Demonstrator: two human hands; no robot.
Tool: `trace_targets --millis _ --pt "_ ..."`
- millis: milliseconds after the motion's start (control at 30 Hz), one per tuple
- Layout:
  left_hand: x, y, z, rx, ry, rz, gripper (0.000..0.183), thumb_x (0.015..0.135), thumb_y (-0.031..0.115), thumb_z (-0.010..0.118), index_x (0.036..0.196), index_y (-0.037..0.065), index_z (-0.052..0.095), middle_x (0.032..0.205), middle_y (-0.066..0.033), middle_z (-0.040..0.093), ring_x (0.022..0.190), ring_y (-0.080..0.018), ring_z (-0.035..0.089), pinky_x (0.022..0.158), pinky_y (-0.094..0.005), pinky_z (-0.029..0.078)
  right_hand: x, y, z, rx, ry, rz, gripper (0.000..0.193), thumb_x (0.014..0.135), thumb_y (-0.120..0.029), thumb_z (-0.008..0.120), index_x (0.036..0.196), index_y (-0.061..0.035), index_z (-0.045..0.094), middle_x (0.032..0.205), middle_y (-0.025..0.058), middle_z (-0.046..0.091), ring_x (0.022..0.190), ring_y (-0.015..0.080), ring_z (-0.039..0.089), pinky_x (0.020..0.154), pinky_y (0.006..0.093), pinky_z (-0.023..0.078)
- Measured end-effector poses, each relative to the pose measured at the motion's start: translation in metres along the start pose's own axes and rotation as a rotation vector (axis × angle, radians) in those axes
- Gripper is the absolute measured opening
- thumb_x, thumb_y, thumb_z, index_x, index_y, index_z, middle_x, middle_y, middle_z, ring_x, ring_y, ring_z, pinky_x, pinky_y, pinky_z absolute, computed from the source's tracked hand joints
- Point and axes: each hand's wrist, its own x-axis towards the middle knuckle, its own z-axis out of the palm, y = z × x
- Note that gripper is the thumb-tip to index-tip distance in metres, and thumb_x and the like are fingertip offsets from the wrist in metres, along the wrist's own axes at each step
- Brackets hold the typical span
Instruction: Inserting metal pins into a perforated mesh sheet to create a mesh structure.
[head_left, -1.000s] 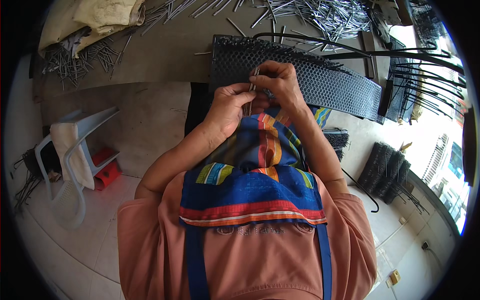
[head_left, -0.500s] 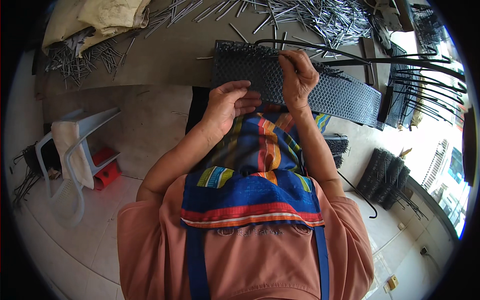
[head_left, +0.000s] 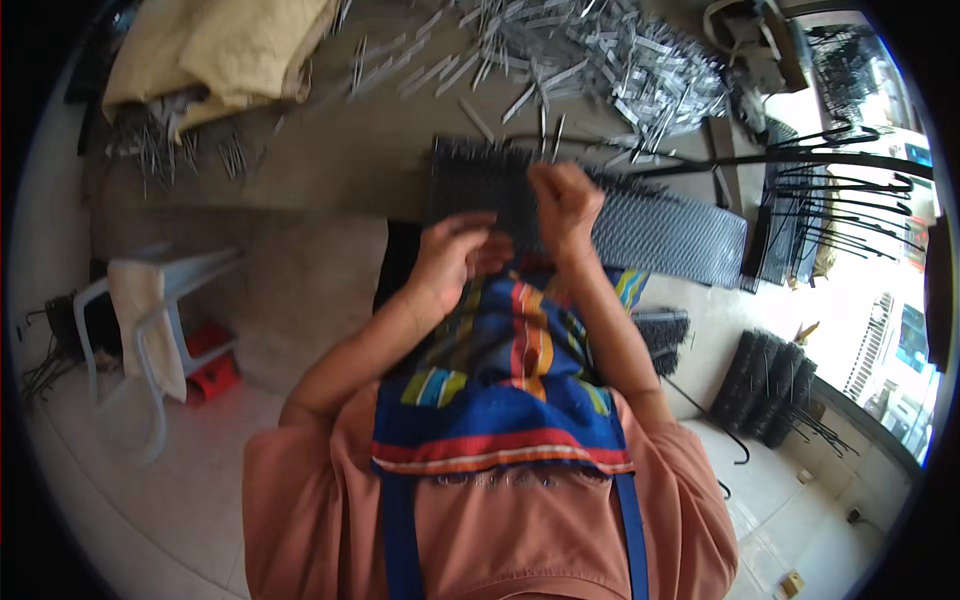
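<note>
**Both hands at the near edge of the dark mesh panel**

Grip of the right hand (head_left: 563, 205) was closed into a fist over the near edge of the dark mesh panel (head_left: 650, 225), though blur hid what the fingers pinched. The left hand (head_left: 452, 255) lay just beside it with the fingers curled against the same edge; whether that grip was pressed together on anything could not be told.

Containers: none could be made out. The loose stock lay in open heaps.

Surroundings: a wide pile of short metal wire pieces (head_left: 590, 60) covered the far side of the tabletop (head_left: 320, 170), just beyond the panel. A yellowish cloth (head_left: 215, 55) lay at the far left corner with a smaller scatter of wire pieces (head_left: 170, 150) near it. Dark bent rods (head_left: 820, 190) were racked to the right, one long rod crossing above the panel. A white plastic chair (head_left: 150, 310) stood on the floor to the left, with a red object (head_left: 210, 365) under it. Dark bristly bundles (head_left: 770, 385) stood on the floor at right. A striped apron (head_left: 500, 400) covered the person's lap below the hands.

Orientation: the panel lay flat on the tabletop, its long axis running left to right and dipping slightly toward the right end, directly before the person.
</note>
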Motion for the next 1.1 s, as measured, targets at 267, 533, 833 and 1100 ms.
trace_targets --millis 267,533,833,1100 --pt "-0.015 0.057 -0.009 0.072 -0.157 0.009 0.023 0.093 0.010 0.057 0.113 0.002 0.063 0.093 -0.0153 0.072 0.077 -0.0232 0.072 0.064 -0.0309 0.058 -0.025 -0.010 -0.027 0.025 -0.158 0.071 0.006 0.078 -0.006 0.071 0.083 -0.0054 0.067 0.073 0.0109 0.060 0.063 0.0325 0.062 0.055 0.0387 0.049" --pt "0.122 0.176 0.019 1.128 0.110 0.988 0.031 0.093 0.011 0.060 0.123 0.003 0.059 0.123 -0.0086 0.059 0.103 -0.0168 0.062 0.078 -0.0282 0.053 -0.079 0.032 -0.082 -0.045 -0.068 0.221 0.007 0.075 -0.005 0.070 0.079 -0.0045 0.065 0.071 0.0122 0.057 0.060 0.0310 0.060 0.052 0.0391 0.047" --pt "0.381 0.245 0.147 1.702 -0.106 1.418 0.056 0.092 0.018 0.059 0.143 0.006 0.038 0.144 -0.0144 0.044 0.131 -0.0348 0.044 0.105 -0.0417 0.041 -0.066 0.035 -0.093 0.031 -0.252 0.258 0.021 0.066 -0.014 0.080 0.081 -0.0059 0.067 0.076 0.0088 0.062 0.057 0.0234 0.059 0.047 0.0326 0.046" --pt "0.557 0.256 0.213 2.180 -0.074 1.132 0.046 0.100 0.042 0.042 0.131 0.011 0.054 0.141 -0.0081 0.048 0.133 -0.0261 0.043 0.110 -0.0417 0.037 -0.063 0.046 -0.090 -0.003 -0.339 0.257 0.025 0.062 -0.023 0.085 0.079 -0.0137 0.070 0.074 0.0017 0.062 0.052 0.0178 0.057 0.044 0.0294 0.043"
